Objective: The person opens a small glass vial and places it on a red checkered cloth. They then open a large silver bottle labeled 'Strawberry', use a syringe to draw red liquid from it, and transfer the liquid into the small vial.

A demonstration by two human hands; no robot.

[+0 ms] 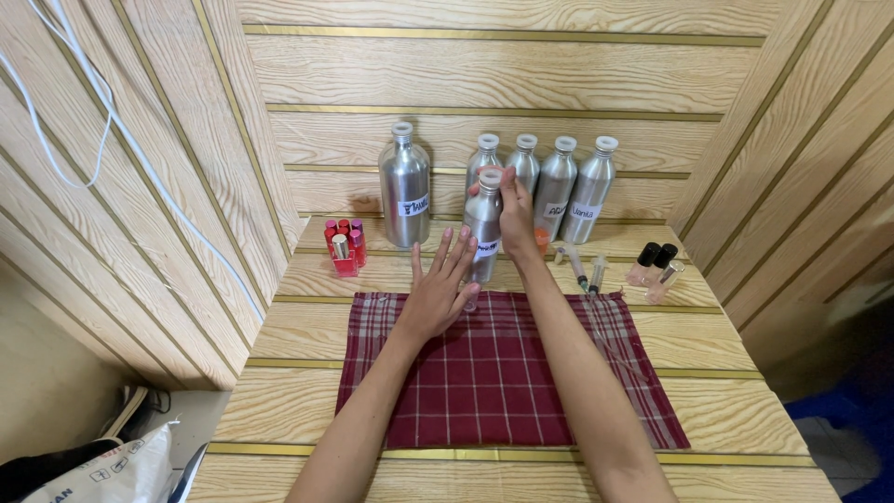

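Both hands [438, 289] bare, no sleeves/rings (forearms uncovered too).

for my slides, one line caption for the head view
Right hand grips a silver bottle over a plaid cloth; left hand open beside it.

A dark red cloth [503, 373] with a thin white check lies on the pale wood-grain surface [307, 401], which is banded with gold strips. Behind the cloth stand brushed-silver bottles [407, 186] with whitish caps and white labels. Left of the cloth's far corner sit small red bottles [344, 248]; to its far right, clear pinkish vials [652, 265] with black caps.
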